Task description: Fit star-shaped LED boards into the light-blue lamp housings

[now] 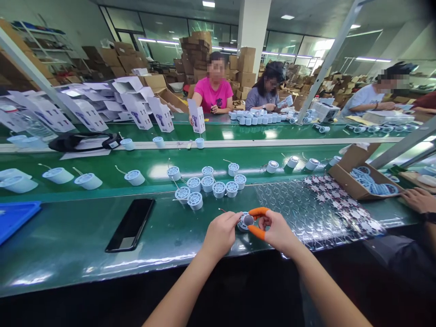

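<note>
Round vented housing (243, 225): it lies between both hands, grille side up, touching the pliers head.
Black phone (130, 225): it lies flat on the green bench (61, 263), far left of the grip.
More housings (207, 184): they stand in a group, ahead of the grip.
Left hand (221, 234): it pinches the housing from the left side.
Orange-handled pliers (258, 221): the long axis runs from the right hand leftward to the housing, and the handles are a little spread.
Right hand (278, 232): it closes around the handles, not pressed fully together.
Bubble wrap sheet (306, 213): it lies just right of the grip.
Cardboard box (361, 181): it sits behind that sheet, further right.
</note>
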The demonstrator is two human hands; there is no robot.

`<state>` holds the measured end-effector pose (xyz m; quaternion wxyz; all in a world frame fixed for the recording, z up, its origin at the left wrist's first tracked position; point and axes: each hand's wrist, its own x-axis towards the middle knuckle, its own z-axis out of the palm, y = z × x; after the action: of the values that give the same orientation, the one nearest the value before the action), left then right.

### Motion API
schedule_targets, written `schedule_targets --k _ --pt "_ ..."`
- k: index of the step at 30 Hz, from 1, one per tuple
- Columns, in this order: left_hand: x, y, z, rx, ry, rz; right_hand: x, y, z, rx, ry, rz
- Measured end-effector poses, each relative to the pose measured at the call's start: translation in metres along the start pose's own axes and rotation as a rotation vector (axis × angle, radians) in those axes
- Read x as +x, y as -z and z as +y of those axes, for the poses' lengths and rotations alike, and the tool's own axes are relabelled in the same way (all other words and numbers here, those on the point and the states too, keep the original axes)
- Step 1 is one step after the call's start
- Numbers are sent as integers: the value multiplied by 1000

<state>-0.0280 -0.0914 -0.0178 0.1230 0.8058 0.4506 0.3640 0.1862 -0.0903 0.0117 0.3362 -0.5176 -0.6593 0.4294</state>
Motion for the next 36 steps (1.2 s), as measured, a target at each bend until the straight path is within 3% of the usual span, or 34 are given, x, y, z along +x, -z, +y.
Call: schedule_targets --k 6,9,14,20,27,36 --pt "-5 -21 -6 -124 342 19 12 6 11 -89 -87 -62" --pt "-3 -33 -10 -201 420 -27 18 4 13 -103 -123 -56" --pt "-1 -39 -10 -141 359 -151 16 7 4 -348 41 -16" --pt "-6 -42 -10 -96 317 -127 11 6 9 -400 275 -89" --pt "-11 -48 -14 -45 263 -96 15 -5 17 -440 284 30" --pt "-15 -52 -16 -5 242 -119 3 -19 16 -566 252 79"
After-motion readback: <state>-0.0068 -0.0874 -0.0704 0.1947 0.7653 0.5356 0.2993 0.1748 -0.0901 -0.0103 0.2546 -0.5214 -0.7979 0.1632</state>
